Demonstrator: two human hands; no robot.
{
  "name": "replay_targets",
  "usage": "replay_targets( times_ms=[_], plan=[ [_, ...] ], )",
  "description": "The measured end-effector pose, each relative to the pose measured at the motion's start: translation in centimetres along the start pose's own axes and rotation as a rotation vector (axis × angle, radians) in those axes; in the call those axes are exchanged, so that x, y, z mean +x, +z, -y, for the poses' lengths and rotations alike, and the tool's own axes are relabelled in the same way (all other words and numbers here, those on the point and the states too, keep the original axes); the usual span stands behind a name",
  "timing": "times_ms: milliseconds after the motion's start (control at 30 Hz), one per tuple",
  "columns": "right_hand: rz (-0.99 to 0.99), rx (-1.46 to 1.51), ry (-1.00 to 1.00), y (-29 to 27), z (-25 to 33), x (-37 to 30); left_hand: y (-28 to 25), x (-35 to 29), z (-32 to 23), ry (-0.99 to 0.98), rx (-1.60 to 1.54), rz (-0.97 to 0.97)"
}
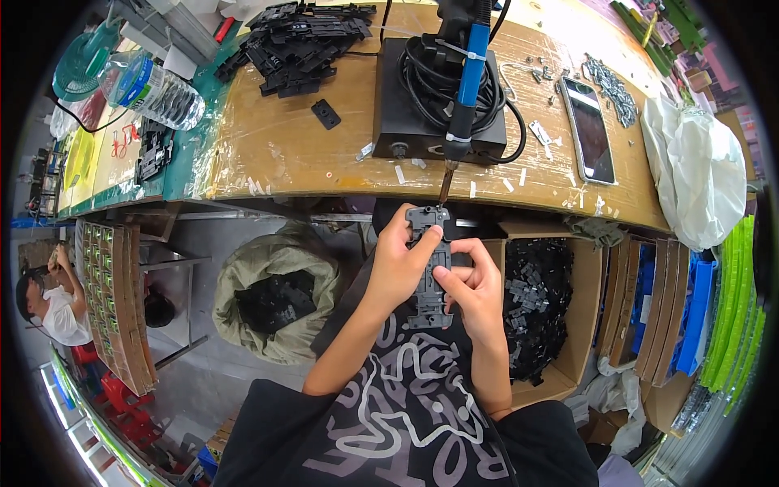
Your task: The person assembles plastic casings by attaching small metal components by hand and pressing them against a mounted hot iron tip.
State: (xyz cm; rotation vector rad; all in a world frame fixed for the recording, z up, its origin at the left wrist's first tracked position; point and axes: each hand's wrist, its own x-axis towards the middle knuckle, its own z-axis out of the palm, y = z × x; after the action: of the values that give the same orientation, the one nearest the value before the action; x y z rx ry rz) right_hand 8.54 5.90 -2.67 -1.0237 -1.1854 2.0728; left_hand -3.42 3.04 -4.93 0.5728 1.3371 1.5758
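Note:
My left hand (394,265) and my right hand (479,294) hold a long black moulded plastic part (430,302) upright in front of my chest. The left fingers wrap its upper left side, thumb pressed on its face. My right thumb and fingers pinch it lower on the right side. Above it hangs a soldering iron (471,73) with a blue and black handle. Its brownish tip points down at the part's upper end; whether the two touch I cannot tell. Behind the iron stands a black box (398,122) with a coiled black cable.
The workbench (276,154) carries a pile of black plastic parts (300,40), a water bottle (154,93), a phone (588,134), small metal pieces (613,89) and a white bag (694,170). Below are an open sack (243,260) and a carton (580,325) of black parts. Another person (61,300) sits far left.

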Motion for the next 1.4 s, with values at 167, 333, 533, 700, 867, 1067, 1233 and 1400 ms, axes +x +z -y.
replay_targets(
  times_ms=[167,333,533,700,867,1067,1233,1400],
  plan=[
    [0.011,-0.005,0.021,-0.2,-0.5,0.3,0.0,-0.1,-0.1,0.057,0.045,-0.015],
    [0.041,0.002,0.066,-0.6,-0.7,1.0,-0.2,0.4,0.5,0.001,0.034,-0.028],
    [0.019,0.0,0.043,-0.5,-0.4,0.8,0.0,0.3,-0.2,-0.007,0.049,-0.013],
    [0.017,0.002,0.043,-0.4,-0.4,0.8,0.0,0.3,-0.4,-0.006,0.051,-0.02],
    [0.014,0.002,0.051,-0.4,-0.2,0.8,0.0,0.4,-0.2,-0.006,0.067,-0.021],
    [0.023,0.012,0.054,-0.5,-0.2,0.9,0.1,0.4,-0.5,-0.018,0.06,-0.027],
    [0.02,0.006,0.058,-0.4,-0.2,1.0,0.1,0.4,-0.5,0.008,0.057,-0.023],
    [0.02,0.024,0.055,-0.4,-0.1,1.0,0.1,0.4,-0.5,-0.003,0.07,-0.03]
  ],
)
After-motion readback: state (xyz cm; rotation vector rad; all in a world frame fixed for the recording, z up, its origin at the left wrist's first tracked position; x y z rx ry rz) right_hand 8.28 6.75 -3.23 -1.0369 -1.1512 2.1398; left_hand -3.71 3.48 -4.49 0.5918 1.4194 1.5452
